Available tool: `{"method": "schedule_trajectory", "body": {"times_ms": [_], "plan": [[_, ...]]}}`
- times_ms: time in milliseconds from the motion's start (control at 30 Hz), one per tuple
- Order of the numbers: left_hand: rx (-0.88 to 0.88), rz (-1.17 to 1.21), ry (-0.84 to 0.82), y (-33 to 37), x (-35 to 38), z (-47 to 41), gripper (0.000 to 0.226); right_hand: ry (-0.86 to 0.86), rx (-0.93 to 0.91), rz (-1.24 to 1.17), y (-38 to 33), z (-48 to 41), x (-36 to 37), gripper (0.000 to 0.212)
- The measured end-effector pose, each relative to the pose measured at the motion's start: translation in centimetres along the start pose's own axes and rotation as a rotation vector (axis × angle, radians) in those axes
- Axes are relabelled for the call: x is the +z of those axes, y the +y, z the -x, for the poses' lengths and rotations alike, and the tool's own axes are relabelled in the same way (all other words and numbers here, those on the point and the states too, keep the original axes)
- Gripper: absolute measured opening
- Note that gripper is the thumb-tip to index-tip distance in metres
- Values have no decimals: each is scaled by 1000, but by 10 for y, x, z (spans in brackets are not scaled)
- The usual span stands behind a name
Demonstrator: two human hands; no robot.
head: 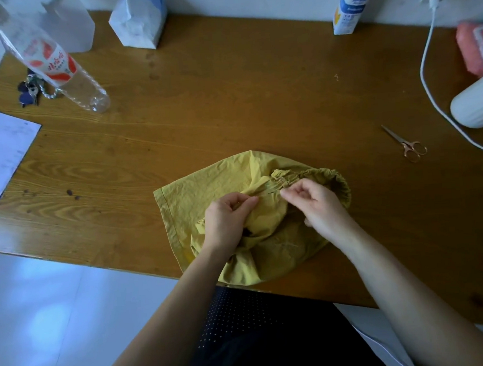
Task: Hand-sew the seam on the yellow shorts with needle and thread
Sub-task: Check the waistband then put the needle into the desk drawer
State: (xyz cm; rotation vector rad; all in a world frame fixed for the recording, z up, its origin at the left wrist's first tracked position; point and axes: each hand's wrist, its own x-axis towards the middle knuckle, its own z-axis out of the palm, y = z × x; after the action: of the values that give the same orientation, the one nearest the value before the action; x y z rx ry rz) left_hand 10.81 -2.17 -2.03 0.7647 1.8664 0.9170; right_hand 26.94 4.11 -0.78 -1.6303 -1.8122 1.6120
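Yellow shorts (pixel 191 199) pinched by left hand (pixel 226 221) and right hand (pixel 320 205).

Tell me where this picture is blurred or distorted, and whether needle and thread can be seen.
Head view: the wide lens bends the table edges and tilts the bottle; at its right edge the pink pack is smeared; lower left, glare on the floor; at centre the left hand, right hand and yellow shorts are fairly sharp, but needle and thread are too fine to see.
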Motion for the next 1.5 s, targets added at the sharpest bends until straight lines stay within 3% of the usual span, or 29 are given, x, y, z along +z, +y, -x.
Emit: {"method": "schedule_trajectory", "body": {"times_ms": [100, 267, 333, 400, 467, 600, 733, 833, 967, 1067, 1200, 1500], "plan": [[35, -15, 7, 0, -1, 2, 4, 27, 12, -196, -4, 9, -9, 28], [161, -127, 187, 12, -4, 13, 26, 181, -130, -295, -16, 28, -14, 27], [257, -122, 300, 25, -4, 25, 18, 217, -195, -272, -20, 34, -15, 27], [295, -47, 283, 36, -3, 38, 8, 240, -264, -263, -23, 40, -17, 28], [154, 102, 69, 43, 3, 49, 8, 233, -343, -276, -26, 46, -19, 29], [-393, 602, -403, 51, 21, 60, 25, 87, -400, -411, -29, 63, -21, 24], [-647, 1048, -571, 56, 27, 53, 33, -61, -305, -543, -22, 79, -18, 17], [-672, 1164, -501, 56, 25, 47, 26, -62, -161, -629, -14, 84, -16, 13], [-590, 1005, -337, 49, 22, 44, 7, 21, 48, -802, -5, 77, -10, 12], [-439, 711, -210, 44, 23, 44, 9, 78, 143, -846, 1, 66, -3, 16], [-284, 485, -144, 46, 24, 42, 8, 175, 96, -517, 8, 48, 3, 15], [-53, 69, -74, 54, 20, 34, 16, 243, -229, 167, 1, 22, 7, 25]]}}
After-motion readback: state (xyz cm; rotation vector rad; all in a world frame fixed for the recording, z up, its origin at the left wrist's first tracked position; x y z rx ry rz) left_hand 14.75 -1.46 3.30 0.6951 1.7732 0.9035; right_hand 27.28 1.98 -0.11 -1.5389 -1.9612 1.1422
